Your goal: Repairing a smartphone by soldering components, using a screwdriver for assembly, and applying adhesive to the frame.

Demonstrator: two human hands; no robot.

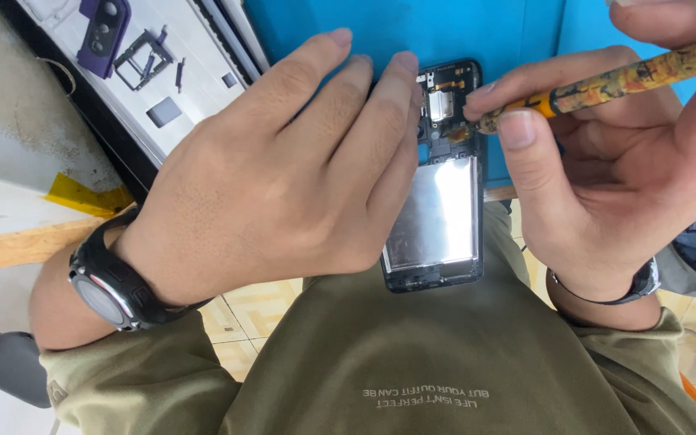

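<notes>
Opened phone point(437, 213), back cover removed, lies face down at the near edge of the counter point(477, 28), on its blue mat, its lower end overhanging the person's lap; a silvery battery point(432, 213) fills the middle of the frame and the dark circuit area sits at the far end. Left hand point(283, 177) rests flat over the phone's left side, fingers point(380, 89) extended and together, pressing down on the frame rather than closing around it. Right hand point(614, 161) has its grip closed on a slim tool point(606, 80) with a patterned yellow shaft, pinched between thumb and forefinger; the tool's tip touches the circuit area just above the battery. A dark watch point(110, 286) circles the left wrist, a thin band point(638, 286) the right. Toward the counter's far left corner, a white tray point(195, 80) carries a purple camera cover point(105, 32), a small frame and grey pads.
</notes>
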